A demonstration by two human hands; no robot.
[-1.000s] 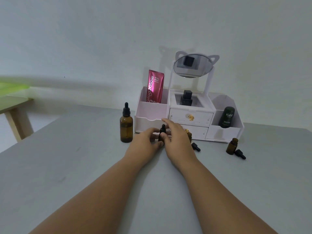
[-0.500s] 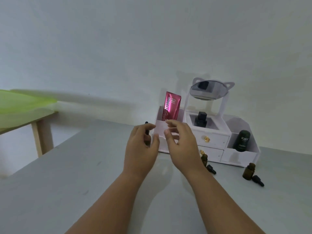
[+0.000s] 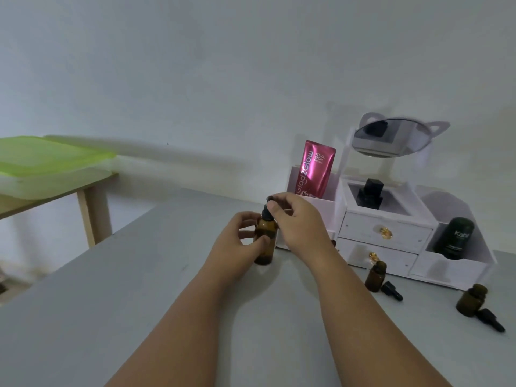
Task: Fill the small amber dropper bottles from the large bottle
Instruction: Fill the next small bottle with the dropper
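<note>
The large amber bottle point(image 3: 264, 241) stands upright on the grey table point(image 3: 145, 297). My left hand point(image 3: 237, 244) grips its body from the left. My right hand point(image 3: 298, 219) pinches its black dropper cap point(image 3: 267, 212) from above. Two small amber bottles stand uncapped to the right: one point(image 3: 375, 276) in front of the drawers with its black dropper cap point(image 3: 391, 291) lying beside it, another point(image 3: 472, 300) further right with its cap point(image 3: 490, 320) on the table. A third small bottle seen earlier is hidden behind my right hand.
A white vanity organiser point(image 3: 391, 236) with drawers and a cat-ear mirror point(image 3: 391, 138) stands at the back right, holding a pink pouch point(image 3: 317, 169), a black perfume bottle point(image 3: 370, 194) and a dark green container point(image 3: 453, 237). A wooden side table with a green lid point(image 3: 47, 160) is at the left.
Both hands left the small capped bottle, rose, then moved left to the large bottle; my left now grips its body and my right its dropper cap. The view shifted left.
</note>
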